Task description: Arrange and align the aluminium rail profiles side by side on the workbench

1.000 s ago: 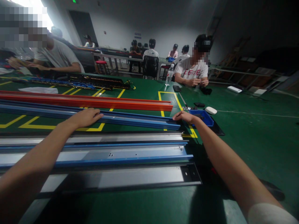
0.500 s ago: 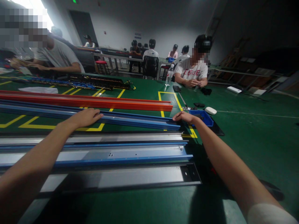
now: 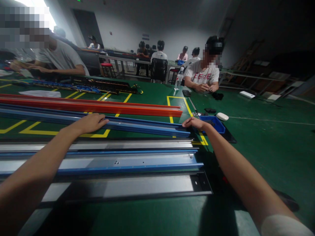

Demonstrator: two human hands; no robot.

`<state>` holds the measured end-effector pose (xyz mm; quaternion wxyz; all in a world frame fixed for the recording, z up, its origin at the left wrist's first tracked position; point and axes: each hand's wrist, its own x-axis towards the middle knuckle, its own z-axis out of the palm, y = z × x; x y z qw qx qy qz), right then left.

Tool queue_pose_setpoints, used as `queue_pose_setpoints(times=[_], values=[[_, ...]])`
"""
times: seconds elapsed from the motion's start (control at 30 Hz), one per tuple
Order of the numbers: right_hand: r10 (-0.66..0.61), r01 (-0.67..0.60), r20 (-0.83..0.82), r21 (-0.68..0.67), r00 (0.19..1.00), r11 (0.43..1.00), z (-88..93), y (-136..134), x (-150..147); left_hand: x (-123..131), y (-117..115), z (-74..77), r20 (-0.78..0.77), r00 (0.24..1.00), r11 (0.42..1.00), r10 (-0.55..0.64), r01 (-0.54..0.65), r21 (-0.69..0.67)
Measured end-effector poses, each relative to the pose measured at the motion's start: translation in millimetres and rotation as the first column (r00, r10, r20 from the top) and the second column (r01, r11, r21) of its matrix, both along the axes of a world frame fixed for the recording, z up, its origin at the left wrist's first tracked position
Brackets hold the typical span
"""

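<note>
A long blue metal rail [image 3: 137,126] lies across the green table [image 3: 258,147]. My left hand [image 3: 90,123] rests on its middle with fingers curled over the top edge. My right hand [image 3: 195,123] grips the rail's right end. Behind it lies a long orange rail [image 3: 110,108]. Closer to me lie a grey rail [image 3: 123,145], a wider blue channel [image 3: 128,162] and a black channel [image 3: 135,186].
A small blue tray [image 3: 216,124] and a white oval object [image 3: 222,116] sit right of my right hand. A water bottle [image 3: 178,79] stands farther back. A person in a white shirt [image 3: 203,75] sits across, another person [image 3: 59,59] at the left. Yellow lines mark the table.
</note>
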<state>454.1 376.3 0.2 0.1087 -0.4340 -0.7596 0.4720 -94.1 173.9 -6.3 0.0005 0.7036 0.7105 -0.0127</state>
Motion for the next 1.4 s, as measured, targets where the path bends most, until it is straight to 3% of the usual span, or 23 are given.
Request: queue_pose_setpoints(times=[0.3, 0.6, 1.4], values=[[0.010, -0.010, 0.013, 0.008, 1.000, 1.000, 0.3, 1, 0, 5, -2, 6.0, -0.065, 0.998, 0.999, 0.004, -0.007, -0.051], [0.090, -0.090, 0.050, -0.019, 0.995, 0.996, 7.0, -3, 0, 2, -3, 6.1, -0.051, 0.999, 0.995, 0.015, -0.019, -0.094], [0.106, -0.107, 0.110, 0.002, 0.988, 0.994, 13.1, -6, -2, -3, -8, 12.1, -0.010, 0.998, 0.984, 0.064, -0.065, -0.165]])
